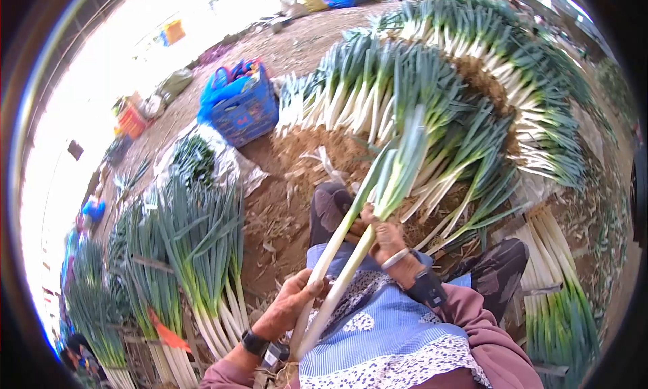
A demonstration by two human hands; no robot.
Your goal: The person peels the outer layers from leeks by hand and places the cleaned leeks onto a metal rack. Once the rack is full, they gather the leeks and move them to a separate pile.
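Two long leeks (350, 271) lie slantwise across my lap, white root ends low and green leaves up and away from me. My left hand (295, 301) is closed round the white stem of the left one, thumb on top. Higher up, where white turns to green, my right hand (386, 239) is wrapped round the leeks. Their leaves overlap the loose leeks (442, 163) on the ground just beyond. A blue patterned apron (391, 328) covers my lap, and the lowest root ends are blurred.
Rows of leeks (466, 34) curve across the soil ahead. Bundled leeks (202, 254) stand at left; a tied bundle (557, 288) lies at right. A blue crate (243, 112) holds bags and cloths. Dry leaf scraps (270, 234) litter the ground. Orange material (169, 331) sits among the left bundles.
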